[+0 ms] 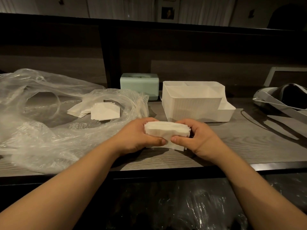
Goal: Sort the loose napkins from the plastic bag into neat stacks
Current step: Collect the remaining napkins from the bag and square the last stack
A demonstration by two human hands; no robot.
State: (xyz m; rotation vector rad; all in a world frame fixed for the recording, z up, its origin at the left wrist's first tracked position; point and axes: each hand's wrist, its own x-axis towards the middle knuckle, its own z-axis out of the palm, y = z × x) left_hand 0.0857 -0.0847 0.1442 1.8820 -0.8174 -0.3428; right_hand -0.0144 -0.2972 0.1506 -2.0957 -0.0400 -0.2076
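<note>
A thick stack of white napkins [166, 131] stands on its lower edge on the grey wooden counter, near the front. My left hand [140, 137] grips its left end and my right hand [197, 138] grips its right end, thumbs pressed on the near face. To the left lies a crumpled clear plastic bag [38, 103]. Inside its open mouth sit loose white napkins [101, 111] in two fanned piles.
A white plastic organiser [196, 103] with compartments stands just behind my hands. A mint green tissue box [139, 84] is behind the bag. A dark headset with white straps [282, 98] lies at the right. The counter's front edge [166, 168] runs below my wrists.
</note>
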